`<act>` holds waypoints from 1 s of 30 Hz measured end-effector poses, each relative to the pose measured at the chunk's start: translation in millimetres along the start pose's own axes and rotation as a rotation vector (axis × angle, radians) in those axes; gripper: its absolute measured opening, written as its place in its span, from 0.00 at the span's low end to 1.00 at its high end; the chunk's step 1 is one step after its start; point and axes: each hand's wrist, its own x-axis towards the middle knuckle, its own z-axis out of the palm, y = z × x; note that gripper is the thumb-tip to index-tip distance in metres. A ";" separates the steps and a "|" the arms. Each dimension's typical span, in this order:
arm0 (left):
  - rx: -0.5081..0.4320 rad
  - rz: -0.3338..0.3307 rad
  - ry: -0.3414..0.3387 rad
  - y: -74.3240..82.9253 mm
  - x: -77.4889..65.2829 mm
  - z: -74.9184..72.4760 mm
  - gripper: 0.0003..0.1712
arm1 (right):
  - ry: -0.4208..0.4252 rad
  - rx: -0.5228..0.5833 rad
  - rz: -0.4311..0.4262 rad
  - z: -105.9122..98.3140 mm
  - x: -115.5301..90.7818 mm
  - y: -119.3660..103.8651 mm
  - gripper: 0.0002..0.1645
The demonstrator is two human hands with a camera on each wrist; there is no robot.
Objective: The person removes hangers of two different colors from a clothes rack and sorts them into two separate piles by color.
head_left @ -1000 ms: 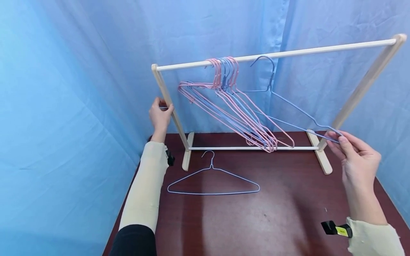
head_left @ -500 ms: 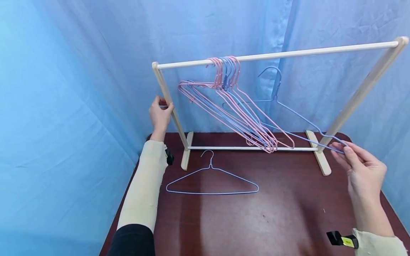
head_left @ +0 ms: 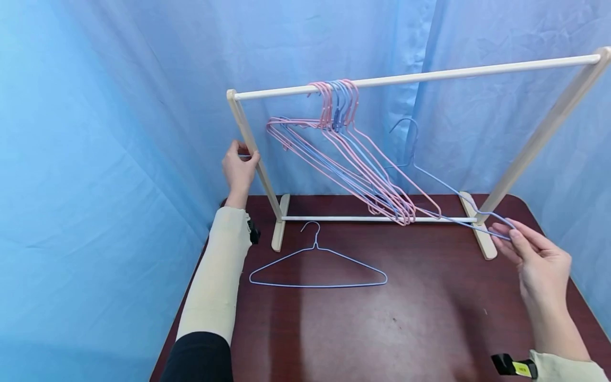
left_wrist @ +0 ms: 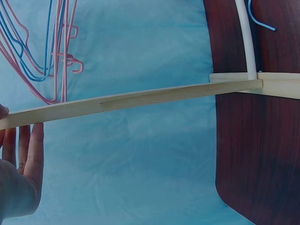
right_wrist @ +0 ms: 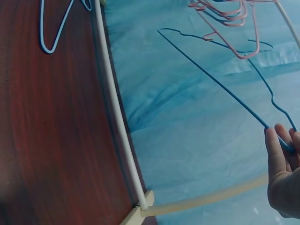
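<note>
Table (head_left: 420,302) finished in dark reddish brown, far corners rounded; wood grain shown in both wrist views. Pale sheen reflected mid-surface, darker shadow band (head_left: 286,329) cast at left. Small dark mark (head_left: 394,319) and tiny pale speck (head_left: 485,311) seen on tabletop. Light blue curtain (head_left: 119,132) hung behind table and along both sides, creased, gathered into vertical folds at rear.
</note>
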 end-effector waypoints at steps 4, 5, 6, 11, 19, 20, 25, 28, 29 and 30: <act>-0.005 0.005 -0.004 -1.4 -0.2 1.6 0.13 | -0.023 -0.017 0.023 -6.3 -2.3 4.5 0.21; -0.007 0.005 -0.004 -1.2 -0.4 1.8 0.12 | -0.029 -0.022 0.024 -7.5 -2.6 5.9 0.21; -0.008 0.003 -0.004 -1.2 -0.4 2.0 0.12 | -0.035 -0.031 0.023 -8.6 -2.8 7.2 0.21; -0.005 -0.004 -0.004 1.5 -0.1 2.3 0.12 | -0.077 -0.075 -0.004 -10.1 -3.3 11.2 0.22; -0.003 0.000 -0.002 1.7 -1.7 1.9 0.12 | -0.115 -0.058 -0.010 -12.4 -4.2 16.6 0.20; -0.004 0.001 -0.003 1.5 -1.7 1.8 0.12 | -0.123 -0.054 -0.006 -13.4 -4.3 17.6 0.20; -0.003 -0.004 -0.003 0.5 -1.9 1.2 0.12 | -0.181 -0.033 0.059 -19.5 -5.5 23.1 0.19; -0.001 0.002 -0.002 0.1 -1.3 1.2 0.12 | -0.205 -0.031 0.135 -22.3 -7.4 26.9 0.19; 0.000 0.004 -0.001 -0.2 -1.1 1.3 0.12 | -0.211 -0.032 0.163 -22.7 -8.1 28.4 0.19; 0.001 0.005 -0.001 -0.5 -1.0 1.4 0.12 | -0.214 -0.036 0.193 -23.0 -8.8 29.8 0.19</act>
